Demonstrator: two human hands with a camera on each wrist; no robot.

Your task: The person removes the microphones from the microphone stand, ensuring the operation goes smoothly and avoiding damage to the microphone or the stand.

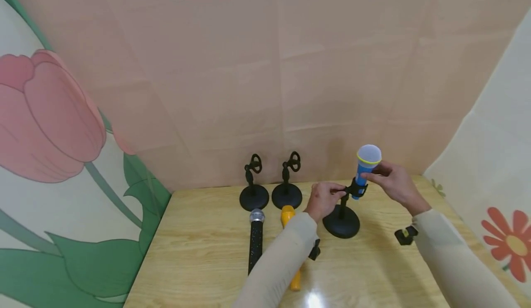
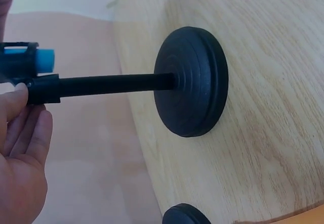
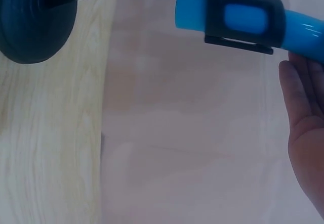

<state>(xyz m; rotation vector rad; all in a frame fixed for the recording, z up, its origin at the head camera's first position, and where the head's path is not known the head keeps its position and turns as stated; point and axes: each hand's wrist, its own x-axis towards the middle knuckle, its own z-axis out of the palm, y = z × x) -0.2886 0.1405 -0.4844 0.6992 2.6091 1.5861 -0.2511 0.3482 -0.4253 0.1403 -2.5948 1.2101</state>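
Two empty stands (image 1: 269,192), black mic (image 1: 256,239), yellow mic (image 1: 290,248) left of left hand (image 1: 325,199)

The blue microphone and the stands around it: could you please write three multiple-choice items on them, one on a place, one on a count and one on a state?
1. Where is the blue microphone?
A. flat on the table
B. in the clip of the stand on the right
C. beside the yellow microphone

2. How many stands hold no microphone?
A. one
B. two
C. three

3. What is the left hand doing?
A. pinching the stand just below its clip
B. resting flat on the table
C. holding the yellow microphone

Answers:
1 B, the head view shows it upright in that stand's clip, with the right hand at its body.
2 B, the two empty stands are at the back of the table.
3 A, the left wrist view shows fingertips on the post at the clip.
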